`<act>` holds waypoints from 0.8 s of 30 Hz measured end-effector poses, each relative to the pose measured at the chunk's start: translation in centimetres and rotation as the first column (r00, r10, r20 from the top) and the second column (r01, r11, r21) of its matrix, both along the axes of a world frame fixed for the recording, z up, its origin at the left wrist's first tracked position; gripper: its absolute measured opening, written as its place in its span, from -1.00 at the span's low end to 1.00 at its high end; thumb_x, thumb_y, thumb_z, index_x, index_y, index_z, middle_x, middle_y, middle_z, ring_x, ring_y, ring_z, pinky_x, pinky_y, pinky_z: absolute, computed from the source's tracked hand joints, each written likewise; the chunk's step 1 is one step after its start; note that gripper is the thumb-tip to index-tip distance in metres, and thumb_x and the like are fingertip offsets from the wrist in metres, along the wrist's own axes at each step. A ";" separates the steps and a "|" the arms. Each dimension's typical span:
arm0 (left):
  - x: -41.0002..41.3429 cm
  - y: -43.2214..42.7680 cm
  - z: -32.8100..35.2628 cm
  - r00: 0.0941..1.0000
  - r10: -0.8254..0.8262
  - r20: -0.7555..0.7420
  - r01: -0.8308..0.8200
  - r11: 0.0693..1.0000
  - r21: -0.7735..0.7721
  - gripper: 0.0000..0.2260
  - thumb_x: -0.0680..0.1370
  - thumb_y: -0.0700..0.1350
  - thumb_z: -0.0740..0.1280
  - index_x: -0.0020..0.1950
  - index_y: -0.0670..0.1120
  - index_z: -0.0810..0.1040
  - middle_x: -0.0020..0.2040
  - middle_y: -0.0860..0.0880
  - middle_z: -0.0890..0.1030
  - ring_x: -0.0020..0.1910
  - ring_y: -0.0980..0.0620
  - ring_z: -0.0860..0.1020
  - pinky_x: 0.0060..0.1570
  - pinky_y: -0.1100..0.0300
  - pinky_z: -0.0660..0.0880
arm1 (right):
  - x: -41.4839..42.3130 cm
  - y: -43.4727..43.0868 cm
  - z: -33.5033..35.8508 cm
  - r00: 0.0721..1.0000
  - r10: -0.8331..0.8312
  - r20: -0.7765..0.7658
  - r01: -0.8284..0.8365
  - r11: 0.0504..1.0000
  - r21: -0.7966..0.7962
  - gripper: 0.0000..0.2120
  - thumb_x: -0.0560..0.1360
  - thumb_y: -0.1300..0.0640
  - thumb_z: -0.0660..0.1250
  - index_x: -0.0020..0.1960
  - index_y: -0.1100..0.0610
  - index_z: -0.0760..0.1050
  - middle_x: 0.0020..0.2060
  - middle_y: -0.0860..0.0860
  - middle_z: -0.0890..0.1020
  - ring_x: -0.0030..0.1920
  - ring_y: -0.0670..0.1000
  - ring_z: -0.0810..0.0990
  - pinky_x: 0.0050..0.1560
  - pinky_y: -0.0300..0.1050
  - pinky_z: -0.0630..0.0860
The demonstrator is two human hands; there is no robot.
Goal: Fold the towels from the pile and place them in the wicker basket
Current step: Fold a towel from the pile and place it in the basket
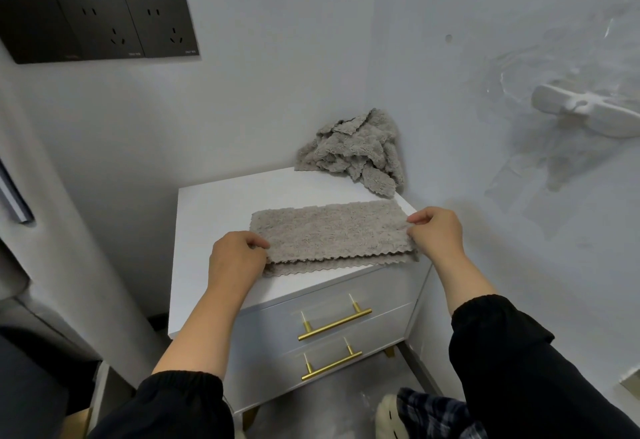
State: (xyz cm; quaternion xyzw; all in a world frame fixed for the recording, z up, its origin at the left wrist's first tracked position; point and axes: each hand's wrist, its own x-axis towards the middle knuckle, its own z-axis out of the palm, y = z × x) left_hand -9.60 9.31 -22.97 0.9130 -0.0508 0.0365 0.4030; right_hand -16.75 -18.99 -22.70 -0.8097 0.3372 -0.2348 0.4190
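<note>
A white nightstand (214, 203) is set in a corner between pale walls. Two drawers are stacked in its front, an upper gold handle (335, 323) above a lower gold handle (331, 365). Black wall sockets (100, 26) are mounted upper left. A white plastic holder (588, 113) is fixed on the right wall.

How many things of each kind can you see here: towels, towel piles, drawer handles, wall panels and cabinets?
Folded grey fleecy towel: 1
Crumpled grey towel pile: 1, towels inside uncountable
Gold metal bar handles: 2
Black rectangular wall panels: 3
White two-drawer cabinet: 1
Total: 8
</note>
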 end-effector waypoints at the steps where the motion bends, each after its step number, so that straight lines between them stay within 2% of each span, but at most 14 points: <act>1: 0.1 0.0 -0.2 1.000 -0.007 -0.017 0.007 1.000 0.010 -0.70 0.42 -0.35 0.22 -0.13 -0.03 0.67 -0.06 -0.03 0.62 -0.12 -0.06 0.54 -0.13 0.20 0.42 | -0.1 0.0 -0.1 1.000 -0.003 -0.014 0.003 1.000 0.001 -0.75 0.37 0.46 0.26 -0.14 0.18 0.60 -0.21 0.06 0.56 -0.14 0.03 0.51 -0.15 -0.23 0.34; 5: 0.2 0.3 -0.9 0.998 -0.042 -0.042 0.050 0.976 0.214 -0.74 0.44 -0.29 0.26 -0.09 0.03 0.65 0.05 -0.03 0.60 0.04 -0.08 0.53 -0.04 0.13 0.48 | -0.3 0.2 -0.6 0.986 0.027 -0.166 -0.039 0.997 -0.068 -0.73 0.35 0.46 0.24 -0.08 0.21 0.59 -0.17 0.08 0.54 -0.12 0.07 0.51 -0.17 -0.22 0.34; 8: -0.1 0.1 -0.8 0.977 -0.144 0.157 0.072 0.918 0.390 -0.75 0.43 -0.30 0.32 0.00 -0.02 0.65 0.15 -0.07 0.47 0.16 -0.10 0.40 -0.04 0.13 0.37 | -0.5 0.4 -0.3 0.946 0.052 -0.321 -0.099 0.986 -0.133 -0.78 0.36 0.41 0.28 -0.08 0.17 0.52 -0.16 0.07 0.52 -0.13 0.07 0.47 -0.20 -0.21 0.33; 10: -0.3 -0.3 -0.8 0.921 -0.284 0.267 0.154 0.895 0.419 -0.72 0.39 -0.30 0.37 0.04 -0.04 0.63 0.25 -0.06 0.44 0.24 -0.11 0.35 0.09 0.09 0.34 | -0.8 0.4 0.2 0.908 0.041 -0.417 -0.118 0.980 -0.160 -0.89 0.38 0.32 0.31 -0.11 0.19 0.48 -0.21 0.07 0.51 -0.17 0.10 0.48 -0.30 -0.20 0.32; 11: -0.4 -0.5 -0.9 0.896 -0.347 0.277 0.215 0.885 0.412 -0.72 0.40 -0.28 0.36 0.07 -0.04 0.62 0.28 -0.05 0.45 0.27 -0.10 0.34 0.16 0.07 0.32 | -1.0 0.5 0.4 0.887 0.043 -0.459 -0.130 0.979 -0.160 -0.94 0.39 0.26 0.33 -0.17 0.20 0.45 -0.25 0.08 0.52 -0.19 0.11 0.50 -0.37 -0.21 0.31; 14: -0.8 -1.2 -1.4 0.856 -0.488 0.170 0.389 0.825 0.411 -0.72 0.52 -0.15 0.28 0.22 -0.03 0.56 0.25 0.01 0.50 0.24 -0.02 0.37 0.20 0.13 0.33 | -1.5 0.3 0.5 0.848 0.093 -0.522 -0.150 0.986 -0.068 -0.73 0.46 0.02 0.35 -0.26 0.17 0.39 -0.35 0.08 0.58 -0.34 0.09 0.58 -0.43 -0.22 0.37; 17: -1.1 -1.6 -1.6 0.849 -0.518 0.100 0.421 0.779 0.465 -0.67 0.53 -0.04 0.28 0.29 0.00 0.51 0.18 0.03 0.50 0.18 0.02 0.39 0.12 0.18 0.39 | -2.0 0.5 0.7 0.828 0.154 -0.539 -0.158 0.987 0.040 -0.62 0.49 -0.13 0.33 -0.23 0.19 0.42 -0.35 0.06 0.62 -0.39 0.02 0.59 -0.41 -0.22 0.40; 19: -1.5 -1.7 -0.9 0.850 -0.522 0.070 0.428 0.763 0.484 -0.70 0.51 -0.04 0.31 0.24 0.02 0.54 0.09 0.04 0.51 0.13 0.04 0.41 0.06 0.17 0.42 | -2.1 0.7 0.9 0.830 0.209 -0.517 -0.173 0.978 0.118 -0.63 0.48 -0.11 0.36 -0.24 0.20 0.43 -0.35 0.07 0.62 -0.39 0.01 0.59 -0.39 -0.21 0.42; 21: -1.9 -1.9 -0.1 0.838 -0.545 0.021 0.468 0.739 0.485 -0.75 0.48 -0.05 0.34 0.16 0.04 0.59 0.02 0.06 0.54 0.07 0.05 0.47 0.02 0.17 0.46 | -2.0 0.7 0.9 0.881 0.201 -0.429 -0.158 0.978 0.133 -0.70 0.45 0.01 0.40 -0.28 0.18 0.42 -0.36 0.08 0.57 -0.40 0.01 0.53 -0.39 -0.21 0.41; 23: -2.7 -2.2 0.8 0.815 -0.577 -0.061 0.539 0.715 0.445 -0.80 0.47 -0.01 0.35 0.07 0.03 0.63 -0.03 0.07 0.61 -0.03 0.10 0.54 -0.02 0.19 0.50 | -1.9 1.1 1.1 0.956 0.143 -0.256 -0.110 0.984 0.138 -0.79 0.41 0.16 0.40 -0.31 0.19 0.42 -0.36 0.10 0.53 -0.38 0.03 0.48 -0.35 -0.18 0.40; 24: -3.1 -2.4 1.3 0.793 -0.596 -0.123 0.591 0.705 0.392 -0.82 0.47 0.03 0.36 0.00 0.01 0.66 -0.08 0.06 0.64 -0.10 0.13 0.56 -0.05 0.19 0.52 | -1.9 1.3 1.3 0.983 0.119 -0.138 -0.091 0.978 0.190 -0.82 0.39 0.21 0.39 -0.31 0.21 0.43 -0.36 0.13 0.53 -0.36 0.05 0.48 -0.30 -0.13 0.43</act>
